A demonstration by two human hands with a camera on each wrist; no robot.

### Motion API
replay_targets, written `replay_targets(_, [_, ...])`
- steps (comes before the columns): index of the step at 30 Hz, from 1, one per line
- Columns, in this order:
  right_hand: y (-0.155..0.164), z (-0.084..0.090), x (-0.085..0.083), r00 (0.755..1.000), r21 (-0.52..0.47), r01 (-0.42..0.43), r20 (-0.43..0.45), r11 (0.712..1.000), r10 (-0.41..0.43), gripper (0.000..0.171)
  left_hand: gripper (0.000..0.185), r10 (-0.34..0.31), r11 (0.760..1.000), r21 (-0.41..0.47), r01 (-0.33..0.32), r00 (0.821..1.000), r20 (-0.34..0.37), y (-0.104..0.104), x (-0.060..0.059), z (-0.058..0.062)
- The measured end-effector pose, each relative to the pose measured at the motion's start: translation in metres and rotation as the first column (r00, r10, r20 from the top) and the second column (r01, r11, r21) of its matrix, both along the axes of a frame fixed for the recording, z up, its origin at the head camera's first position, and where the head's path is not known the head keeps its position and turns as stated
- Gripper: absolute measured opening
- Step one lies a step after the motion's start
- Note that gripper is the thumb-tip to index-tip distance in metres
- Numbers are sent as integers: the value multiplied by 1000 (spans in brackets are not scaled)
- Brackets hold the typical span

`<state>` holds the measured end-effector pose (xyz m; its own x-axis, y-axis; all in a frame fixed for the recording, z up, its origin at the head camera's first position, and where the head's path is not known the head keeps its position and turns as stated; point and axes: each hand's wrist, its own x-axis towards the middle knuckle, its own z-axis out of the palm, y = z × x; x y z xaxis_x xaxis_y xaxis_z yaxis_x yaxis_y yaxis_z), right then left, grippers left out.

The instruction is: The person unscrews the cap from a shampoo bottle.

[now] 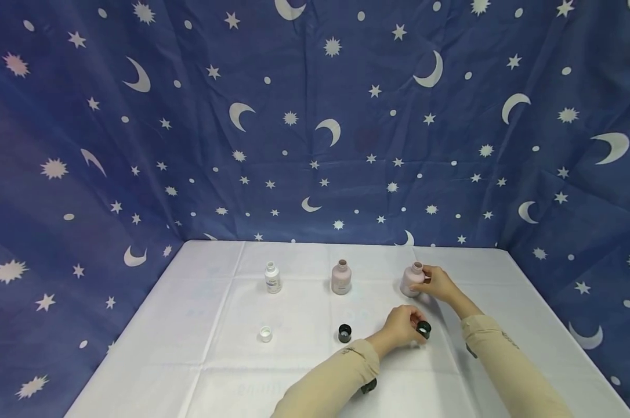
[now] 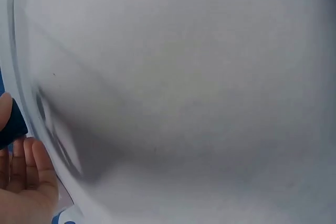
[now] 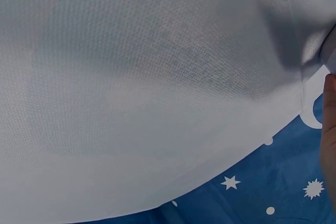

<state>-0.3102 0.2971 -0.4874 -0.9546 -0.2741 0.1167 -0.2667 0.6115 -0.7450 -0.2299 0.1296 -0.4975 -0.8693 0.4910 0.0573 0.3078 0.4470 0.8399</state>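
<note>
My right hand [image 1: 434, 282] grips the rightmost pink bottle [image 1: 410, 281], which stands uncapped on the white tablecloth [image 1: 200, 348]. Just in front of it my left hand [image 1: 410, 325] pinches a black cap [image 1: 424, 330] a little above the cloth. In the left wrist view the dark cap [image 2: 11, 125] shows at the left edge above my left hand [image 2: 23, 182]. The right wrist view shows only cloth and one fingertip [image 3: 330, 135] at the right edge.
A second pink bottle [image 1: 341, 277] and a white bottle [image 1: 272, 277] stand uncapped in a row to the left. A black cap [image 1: 344, 332] and a white cap [image 1: 265, 334] lie in front of them. Blue star-patterned fabric [image 1: 315, 128] walls in the table.
</note>
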Motion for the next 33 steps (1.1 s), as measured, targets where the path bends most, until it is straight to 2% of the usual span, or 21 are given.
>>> replay_targets(5, [-1, -3, -2, 1000, 15, -2, 11, 1000, 2, 51, 34, -33, 994, -104, 27, 998, -57, 0, -1, -1])
replay_targets(8, [-2, -5, -2, 1000, 32, -3, 19, 999, 2, 52, 34, -45, 988, -149, 35, 997, -69, -1, 1, -1])
replay_targets(26, [0, -2, -4, 1000, 47, 13, 2, 999, -13, 55, 33, -101, 971, -225, 84, 993, -66, 2, -3, -3])
replay_targets(33, [-1, -2, -2, 1000, 47, 12, -7, 999, -12, 55, 32, -142, 948, -296, 115, 987, -71, 1, -2, -3])
